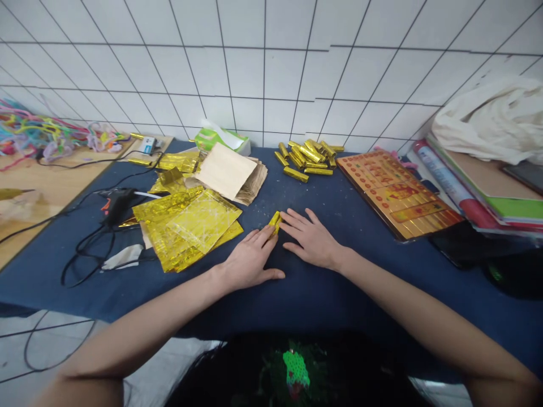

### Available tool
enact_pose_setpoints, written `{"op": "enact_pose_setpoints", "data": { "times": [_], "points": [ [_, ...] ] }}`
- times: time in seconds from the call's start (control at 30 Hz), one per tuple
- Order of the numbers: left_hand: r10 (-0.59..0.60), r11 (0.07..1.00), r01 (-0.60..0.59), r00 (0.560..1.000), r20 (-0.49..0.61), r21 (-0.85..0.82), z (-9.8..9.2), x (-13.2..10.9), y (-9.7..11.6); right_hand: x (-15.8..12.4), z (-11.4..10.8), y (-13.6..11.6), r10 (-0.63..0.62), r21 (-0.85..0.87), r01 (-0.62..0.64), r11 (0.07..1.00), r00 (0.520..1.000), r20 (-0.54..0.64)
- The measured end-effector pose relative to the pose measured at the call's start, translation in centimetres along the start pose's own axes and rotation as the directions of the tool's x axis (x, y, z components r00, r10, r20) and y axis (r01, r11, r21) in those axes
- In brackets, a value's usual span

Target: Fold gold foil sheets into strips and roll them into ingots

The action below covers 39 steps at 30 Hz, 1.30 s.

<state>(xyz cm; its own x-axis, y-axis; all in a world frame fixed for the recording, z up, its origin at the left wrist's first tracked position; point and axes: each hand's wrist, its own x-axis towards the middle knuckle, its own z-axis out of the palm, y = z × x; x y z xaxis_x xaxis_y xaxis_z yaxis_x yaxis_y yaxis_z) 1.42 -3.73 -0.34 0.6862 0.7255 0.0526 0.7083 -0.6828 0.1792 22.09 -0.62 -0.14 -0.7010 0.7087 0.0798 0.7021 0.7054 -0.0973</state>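
Observation:
A small gold foil paper roll [275,219] lies on the blue cloth between my two hands. My left hand [250,257] rests palm down with its fingers stretched over the lower part of the roll, thumb out to the side. Fingers spread, my right hand [311,240] lies flat beside the roll, its fingertips close against the right side. To the left are gold foil sheets [190,226] in a loose pile. Behind them sits a stack of tan paper squares [227,169]. Finished-looking gold rolls [311,155] are heaped near the wall.
A black glue gun [119,206] with a looping cord lies at left, near a green tissue pack [223,138]. Colourful pipe cleaners [55,133] cover the wooden board. At right are a red-and-gold printed packet [394,192], a red-capped tube [445,181] and a white cloth [492,118].

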Motion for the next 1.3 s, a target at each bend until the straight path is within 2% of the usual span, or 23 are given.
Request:
{"op": "enact_pose_setpoints", "data": {
  "times": [0.13,0.4,0.8,1.0,1.3],
  "points": [
    [-0.005,1.000,0.005,1.000,-0.014,-0.026,-0.4,0.0,0.0,-0.1,0.5,-0.8,-0.014,0.081,0.013,0.997,1.000,0.003],
    [-0.015,0.991,0.012,1.000,-0.025,-0.130,-0.4,0.0,-0.4,0.2,0.5,0.1,-0.069,0.146,0.070,0.987,0.998,-0.012],
    [0.048,0.999,-0.047,0.999,0.023,-0.020,-0.1,-0.1,-0.2,-0.4,1.3,0.6,-0.114,0.117,0.111,0.987,0.993,0.016],
    [0.058,0.998,-0.059,0.997,0.049,0.005,-0.4,0.1,-0.1,0.6,1.4,0.9,-0.168,0.066,0.163,0.984,0.983,0.071],
    [0.054,0.998,-0.055,0.998,0.025,0.012,0.1,-0.1,-0.1,1.6,1.0,1.7,-0.054,-0.001,0.054,0.999,0.994,0.095]
  ]
}}
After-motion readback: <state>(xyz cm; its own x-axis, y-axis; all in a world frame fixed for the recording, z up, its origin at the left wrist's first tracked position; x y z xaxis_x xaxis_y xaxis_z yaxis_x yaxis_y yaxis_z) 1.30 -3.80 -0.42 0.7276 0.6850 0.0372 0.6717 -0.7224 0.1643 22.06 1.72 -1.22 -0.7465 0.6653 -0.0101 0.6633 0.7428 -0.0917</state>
